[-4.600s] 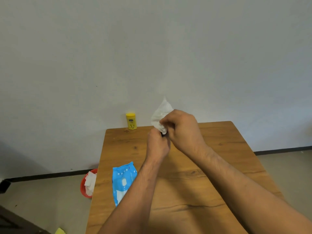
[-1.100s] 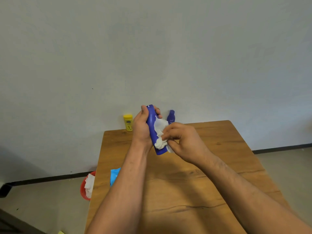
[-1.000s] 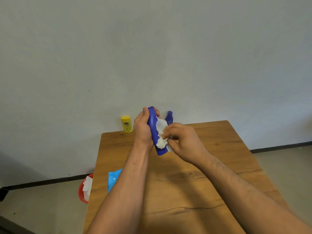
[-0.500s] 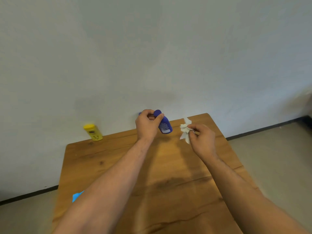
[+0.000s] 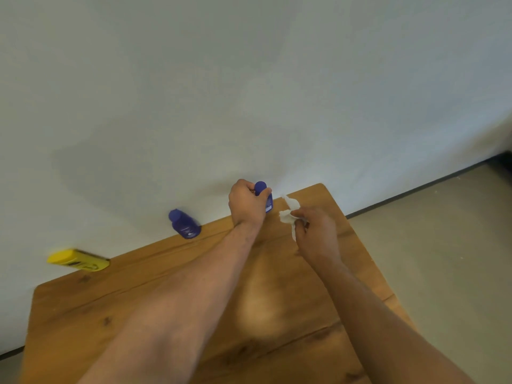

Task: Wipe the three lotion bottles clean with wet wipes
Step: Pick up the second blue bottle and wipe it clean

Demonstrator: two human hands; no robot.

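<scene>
— What sits on the wooden table [image 5: 83, 314]?
— Along its far edge, by the wall: a yellow bottle [image 5: 79, 261] near the left corner, a blue bottle [image 5: 184, 225] mid-edge, well apart.

Soft, even light, brighter toward the right of the wall [image 5: 388, 92], which carries a broad faint shadow left of centre. A pale glare patch sits mid-desk [image 5: 83, 314]. The yellow bottle [image 5: 79, 261] at the far left corner smears with motion blur. Wide-angle distortion skews the desk's edges.
</scene>
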